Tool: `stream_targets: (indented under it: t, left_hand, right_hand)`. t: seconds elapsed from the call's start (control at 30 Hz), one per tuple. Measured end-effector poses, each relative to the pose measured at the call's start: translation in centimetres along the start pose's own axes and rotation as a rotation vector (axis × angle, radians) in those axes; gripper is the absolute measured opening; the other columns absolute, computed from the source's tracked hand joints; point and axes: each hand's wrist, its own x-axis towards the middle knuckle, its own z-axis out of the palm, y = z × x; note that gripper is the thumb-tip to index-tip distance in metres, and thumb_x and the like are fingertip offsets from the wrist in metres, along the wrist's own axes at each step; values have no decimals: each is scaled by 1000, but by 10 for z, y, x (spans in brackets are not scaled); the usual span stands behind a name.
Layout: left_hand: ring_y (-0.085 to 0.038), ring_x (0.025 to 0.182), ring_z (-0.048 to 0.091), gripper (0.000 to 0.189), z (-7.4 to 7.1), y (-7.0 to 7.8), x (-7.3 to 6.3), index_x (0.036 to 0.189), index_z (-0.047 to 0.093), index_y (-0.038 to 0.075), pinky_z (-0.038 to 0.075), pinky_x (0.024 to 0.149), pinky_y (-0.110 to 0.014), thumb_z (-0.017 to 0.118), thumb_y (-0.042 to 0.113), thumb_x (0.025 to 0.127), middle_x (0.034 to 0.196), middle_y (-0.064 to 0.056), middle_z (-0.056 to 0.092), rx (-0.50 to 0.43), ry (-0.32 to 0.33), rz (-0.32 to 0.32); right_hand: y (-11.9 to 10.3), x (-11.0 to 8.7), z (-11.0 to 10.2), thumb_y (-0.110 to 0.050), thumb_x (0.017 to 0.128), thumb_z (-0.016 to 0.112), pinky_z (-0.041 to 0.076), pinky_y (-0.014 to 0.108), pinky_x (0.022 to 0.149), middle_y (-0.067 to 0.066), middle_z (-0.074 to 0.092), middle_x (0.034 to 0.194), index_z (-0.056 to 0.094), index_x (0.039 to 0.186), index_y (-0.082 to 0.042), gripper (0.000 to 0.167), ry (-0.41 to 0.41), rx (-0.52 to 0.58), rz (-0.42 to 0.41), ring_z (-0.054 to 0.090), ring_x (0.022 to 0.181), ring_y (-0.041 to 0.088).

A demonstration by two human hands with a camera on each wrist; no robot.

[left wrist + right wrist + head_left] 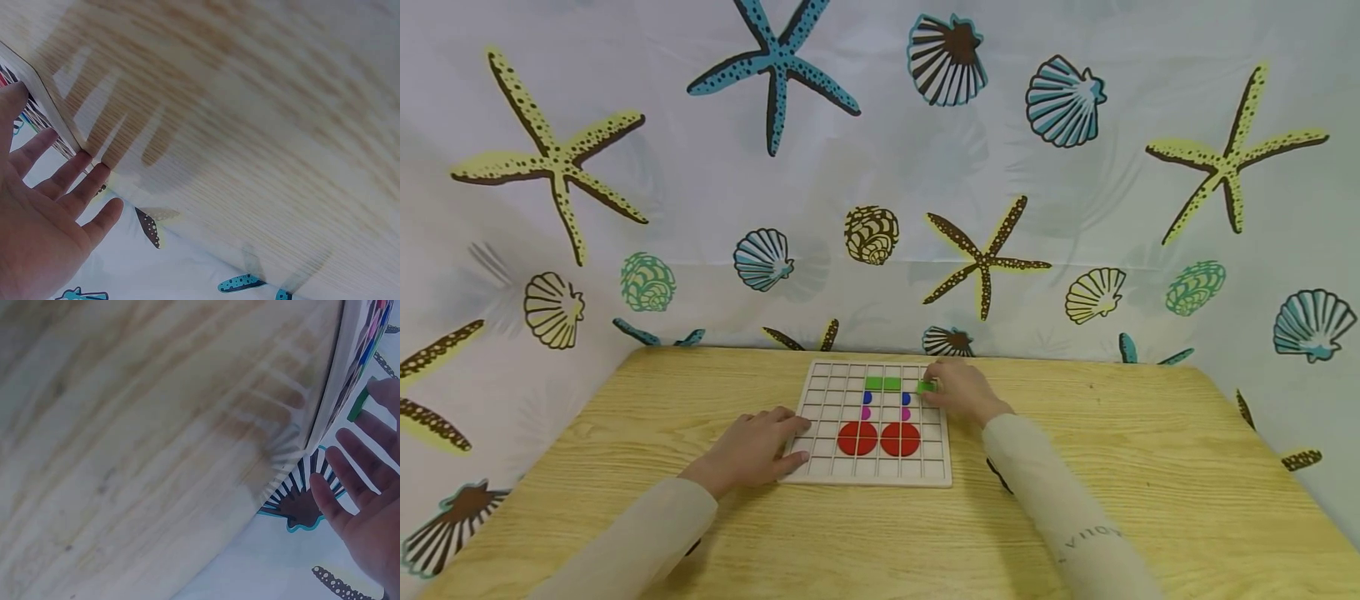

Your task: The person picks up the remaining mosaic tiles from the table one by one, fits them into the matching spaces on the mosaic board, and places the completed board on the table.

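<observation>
A white grid board (pixel 820 468) lies on the table. My left hand (pixel 751 450) rests at its left edge, fingers spread and fairly straight; in the left wrist view the fingertips touch the board's side. Over the board's upper right corner, my right hand (pixel 964 390) pinches a small green tile (pixel 360 404) between thumb and finger, its other fingers extended. On the grid lie green tiles (pixel 883 384) in a row, two blue half-round pieces (pixel 868 397), two pink half-round pieces (pixel 866 412), and red quarter-round pieces forming two discs (pixel 857 439).
The light wood tabletop (pixel 1097 467) stretches to both sides and in front of the board. Behind it, close to the board's far edge, hangs a white cloth (pixel 850 167) printed with starfish and shells.
</observation>
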Motion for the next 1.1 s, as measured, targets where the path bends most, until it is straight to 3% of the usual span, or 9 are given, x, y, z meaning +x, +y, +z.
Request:
stream_targets:
  t: [0.47, 1.1]
  left_hand:
    - [-33, 110, 54, 46, 1, 0, 1, 126, 55, 14, 40, 89, -56, 57, 41, 88, 124, -11, 54, -8, -2, -2]
    - [-32, 110, 54, 47, 3, -1, 2, 125, 55, 14, 40, 89, -55, 57, 42, 88, 124, -11, 54, -6, -3, -12]
  right_hand:
    - [-7, 7, 7, -27, 85, 64, 46, 41, 88, 7, 59, 112, 65, 100, -11, 21, 33, 14, -9, 53, 107, 25]
    - [-7, 17, 15, -30, 88, 61, 46, 41, 87, 5, 60, 108, 65, 104, -13, 24, 54, -77, -15, 53, 104, 25]
